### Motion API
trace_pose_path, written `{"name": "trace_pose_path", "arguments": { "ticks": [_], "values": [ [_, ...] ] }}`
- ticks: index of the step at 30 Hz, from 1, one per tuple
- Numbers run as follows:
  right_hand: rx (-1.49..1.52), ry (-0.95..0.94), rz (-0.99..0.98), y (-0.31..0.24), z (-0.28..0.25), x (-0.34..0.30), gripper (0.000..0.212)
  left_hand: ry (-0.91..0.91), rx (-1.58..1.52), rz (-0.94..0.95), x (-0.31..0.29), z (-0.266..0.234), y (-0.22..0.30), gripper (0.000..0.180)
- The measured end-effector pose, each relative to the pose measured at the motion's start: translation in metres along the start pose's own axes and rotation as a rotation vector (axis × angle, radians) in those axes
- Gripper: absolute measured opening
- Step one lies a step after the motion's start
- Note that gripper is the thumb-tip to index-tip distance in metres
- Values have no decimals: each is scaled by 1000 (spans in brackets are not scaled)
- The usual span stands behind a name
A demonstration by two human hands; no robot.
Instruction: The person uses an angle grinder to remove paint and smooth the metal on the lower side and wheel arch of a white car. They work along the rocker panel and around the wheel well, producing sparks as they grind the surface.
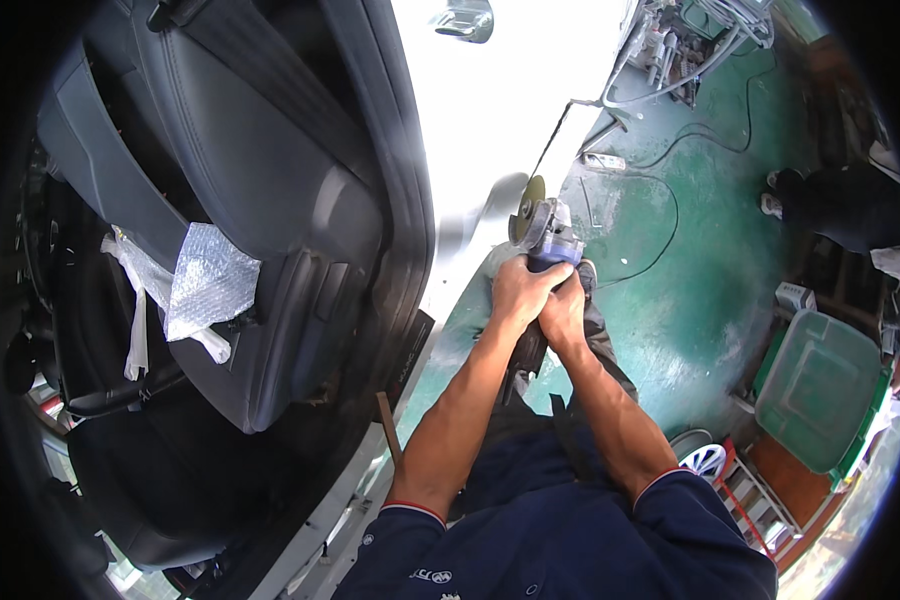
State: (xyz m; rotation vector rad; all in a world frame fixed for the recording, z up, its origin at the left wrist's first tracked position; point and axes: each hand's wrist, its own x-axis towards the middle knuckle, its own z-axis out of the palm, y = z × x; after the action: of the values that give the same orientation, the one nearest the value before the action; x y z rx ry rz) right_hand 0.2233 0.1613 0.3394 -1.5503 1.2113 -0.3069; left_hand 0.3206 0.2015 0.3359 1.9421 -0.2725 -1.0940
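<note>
An angle grinder [550,240] with a yellowish disc sits in both my hands, its dark body pointing back toward me. Around its blue and black housing wraps my left hand [518,292], fingers closed. Beside it my right hand [564,305] grips the same tool, the thumb laid across the top. The disc stands on edge close to the white car body panel [500,120]; whether it touches the metal I cannot tell. A dark jagged line [555,138] runs along the panel just beyond the disc.
Black car seats [270,150] fill the open doorway at left, with bubble wrap [210,285] on one. A hammer [606,132] and cables lie on the green floor [710,220]. A lidded green bin [820,390] stands at right. Another person's dark-clothed leg [830,205] shows far right.
</note>
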Motion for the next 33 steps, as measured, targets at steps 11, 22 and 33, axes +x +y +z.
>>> {"name": "trace_pose_path", "arguments": {
  "ticks": [11, 22, 33],
  "values": [
    [-20, -3, 17, 0, -2, 3, 48, 26, -67, 1, -3, 1, 4, 44],
    [23, 25, -2, 8, 6, 4, 45, -30, -87, -36, -2, -5, 7, 47],
    [-47, 50, -11, 14, 11, 6, 45, -64, -278, 40, -3, -5, 5, 39]
  ]
}}
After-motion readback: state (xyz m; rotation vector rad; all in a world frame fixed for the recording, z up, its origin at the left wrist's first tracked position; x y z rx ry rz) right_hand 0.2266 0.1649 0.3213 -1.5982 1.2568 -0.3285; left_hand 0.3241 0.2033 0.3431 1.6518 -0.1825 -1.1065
